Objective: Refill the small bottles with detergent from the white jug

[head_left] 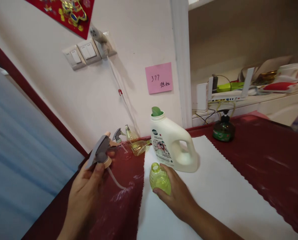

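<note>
My left hand grips a grey spray nozzle, its thin dip tube hanging free over the dark red table cover. In my right hand is a small yellow-green bottle with an open neck, fingers wrapped round its side. The bottle is above the white sheet, just in front of a large white detergent jug. That jug stands upright without a cap, and a green spout shows in its mouth. Nozzle and bottle are apart.
Beside the wall are a clear spray bottle, a yellow bottle lying down and another small spray bottle. A dark green pump bottle stands at the back right, near a white router. A blue curtain hangs at left.
</note>
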Demonstrator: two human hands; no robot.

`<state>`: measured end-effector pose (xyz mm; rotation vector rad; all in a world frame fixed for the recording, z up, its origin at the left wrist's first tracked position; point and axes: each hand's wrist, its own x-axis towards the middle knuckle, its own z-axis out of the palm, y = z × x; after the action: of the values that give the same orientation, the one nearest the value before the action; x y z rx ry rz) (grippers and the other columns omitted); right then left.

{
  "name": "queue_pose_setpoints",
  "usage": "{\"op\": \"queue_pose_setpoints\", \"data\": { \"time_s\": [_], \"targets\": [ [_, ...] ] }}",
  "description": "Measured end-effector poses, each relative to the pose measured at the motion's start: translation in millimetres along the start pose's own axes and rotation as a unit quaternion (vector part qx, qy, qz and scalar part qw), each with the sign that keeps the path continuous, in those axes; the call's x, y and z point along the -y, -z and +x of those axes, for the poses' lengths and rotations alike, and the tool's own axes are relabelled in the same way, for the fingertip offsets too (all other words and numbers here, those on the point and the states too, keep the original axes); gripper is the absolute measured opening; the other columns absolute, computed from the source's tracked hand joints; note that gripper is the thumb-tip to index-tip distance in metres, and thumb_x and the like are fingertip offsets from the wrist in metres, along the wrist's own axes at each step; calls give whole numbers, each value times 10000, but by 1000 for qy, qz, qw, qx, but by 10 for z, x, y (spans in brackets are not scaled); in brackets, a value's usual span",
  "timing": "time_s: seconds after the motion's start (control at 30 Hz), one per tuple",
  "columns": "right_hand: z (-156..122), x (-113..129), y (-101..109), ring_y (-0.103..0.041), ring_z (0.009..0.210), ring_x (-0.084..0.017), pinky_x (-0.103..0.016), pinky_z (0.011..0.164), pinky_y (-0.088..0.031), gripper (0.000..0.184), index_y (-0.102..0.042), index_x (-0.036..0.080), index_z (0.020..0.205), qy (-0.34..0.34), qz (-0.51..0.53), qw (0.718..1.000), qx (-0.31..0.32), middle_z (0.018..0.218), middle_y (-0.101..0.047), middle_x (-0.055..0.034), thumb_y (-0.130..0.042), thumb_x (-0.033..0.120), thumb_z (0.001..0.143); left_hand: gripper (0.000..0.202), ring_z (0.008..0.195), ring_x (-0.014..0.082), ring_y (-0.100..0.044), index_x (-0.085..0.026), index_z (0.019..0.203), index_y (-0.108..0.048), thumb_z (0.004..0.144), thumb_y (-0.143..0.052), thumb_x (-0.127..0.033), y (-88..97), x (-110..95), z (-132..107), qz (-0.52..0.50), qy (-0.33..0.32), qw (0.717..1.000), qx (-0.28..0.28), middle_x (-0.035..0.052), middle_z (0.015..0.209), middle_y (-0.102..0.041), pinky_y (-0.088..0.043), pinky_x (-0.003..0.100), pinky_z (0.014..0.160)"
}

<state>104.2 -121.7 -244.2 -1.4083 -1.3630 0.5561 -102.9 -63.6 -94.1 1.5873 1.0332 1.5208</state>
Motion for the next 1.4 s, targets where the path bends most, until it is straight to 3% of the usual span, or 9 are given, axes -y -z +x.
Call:
{"op": "queue_pose_setpoints", "data": {
  "time_s": [0.07,0.17,0.37,0.5,0.7,0.9,0.97,1.1,1.4],
  "targets": [
    [6,9,3,-520,1363,-338,-581,1156,-403,719,-439,191,1477,-1,0,1000,4,1482,-551,-151,-661,379,819,382,872,173,-727,-228,1150,-733,843,-785,-449,-242,-129,35,-110,6,994,-4,33,1064,-758,-615,267,866],
    [11,26,14,-515,1366,-346,-585,1158,-397,733,-444,169,1475,-2,2,1000,10,1484,-547,-165,-668,360,803,312,817,158,-726,-212,1020,-736,821,-814,-440,-535,-274,62,-181,4,983,-5,31,1052,-752,-630,295,860],
    [16,68,33,-520,1359,-358,-575,1162,-397,726,-472,173,1454,-11,13,1000,4,1463,-564,-163,-696,343,784,237,1085,240,-720,-216,933,-696,873,-784,-428,-844,-409,41,-204,-48,977,44,40,1049,-751,-575,386,1032],
    [16,80,41,-513,1367,-350,-561,1172,-390,726,-470,193,1457,-20,16,1000,6,1472,-558,-150,-707,326,784,206,1007,209,-732,-209,983,-702,896,-771,-382,-896,-416,75,-222,-46,972,54,40,1086,-752,-601,364,976],
    [21,73,39,-503,1370,-330,-533,1173,-383,736,-463,171,1461,-18,9,1000,13,1480,-547,-153,-714,288,779,279,908,160,-739,-197,1024,-743,804,-864,-318,-973,-299,102,-265,-17,963,53,46,1055,-789,-603,262,881],
    [30,92,32,-497,1369,-326,-508,1177,-377,760,-458,150,1471,-22,7,1000,17,1482,-538,-162,-722,266,768,381,1071,202,-715,-229,1145,-743,804,-864,-351,-955,257,-129,-225,98,964,103,48,1113,-784,-549,273,938],
    [35,92,31,-505,1360,-322,-498,1171,-386,770,-461,149,1470,-21,7,1000,14,1475,-544,-160,-737,266,761,375,1042,215,-717,-224,1119,-743,801,-864,-379,-913,491,-224,-202,148,960,126,55,1108,-782,-546,283,915],
    [41,98,44,-514,1347,-314,-484,1155,-405,780,-466,144,1462,-15,10,1000,13,1462,-553,-159,-763,268,751,379,948,218,-710,-206,1151,-713,839,-825,-389,-855,761,-338,-186,164,954,166,78,1106,-765,-542,282,826],
    [44,121,58,-508,1353,-306,-468,1162,-398,792,-470,136,1461,-17,19,1000,14,1463,-550,-159,-786,254,745,353,929,195,-676,-228,1159,-697,856,-810,-371,-850,674,-352,-141,153,963,173,41,1043,-742,-536,272,820]
  ]
}}
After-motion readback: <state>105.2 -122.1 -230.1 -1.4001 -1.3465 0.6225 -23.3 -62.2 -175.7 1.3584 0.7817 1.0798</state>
